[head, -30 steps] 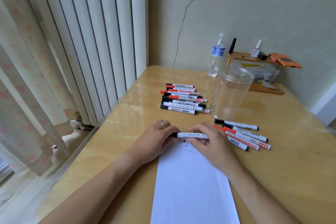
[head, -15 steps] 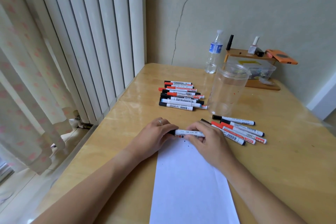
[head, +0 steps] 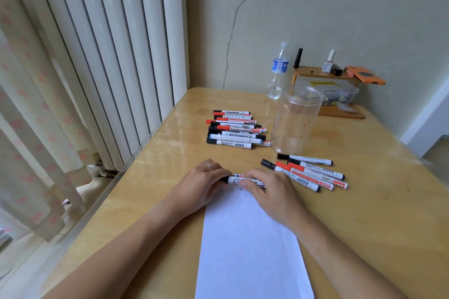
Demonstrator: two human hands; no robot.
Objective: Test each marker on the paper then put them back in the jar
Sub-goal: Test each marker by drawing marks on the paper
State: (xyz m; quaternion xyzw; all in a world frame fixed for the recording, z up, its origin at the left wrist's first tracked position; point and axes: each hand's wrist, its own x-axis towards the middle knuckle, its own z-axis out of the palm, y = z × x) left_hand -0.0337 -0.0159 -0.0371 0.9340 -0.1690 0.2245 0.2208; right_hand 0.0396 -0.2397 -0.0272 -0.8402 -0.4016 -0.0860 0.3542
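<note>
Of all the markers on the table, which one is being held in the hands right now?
The white-barrelled marker with a black cap, lying crosswise at the top edge of the white paper sheet. The left hand grips its capped end, the right hand its barrel; the others lie untouched.

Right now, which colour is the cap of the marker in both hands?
Black, on the marker; head view shows it.

A white marker [head: 239,180] with a black cap lies crosswise at the top edge of the white paper [head: 250,245], low in the centre of the frame. Above it a tidy stack of markers [head: 237,132] lies flat. Right of that stack stands a clear open jar [head: 295,120], upright. Below the jar, five loose markers [head: 308,172] fan out.
</note>
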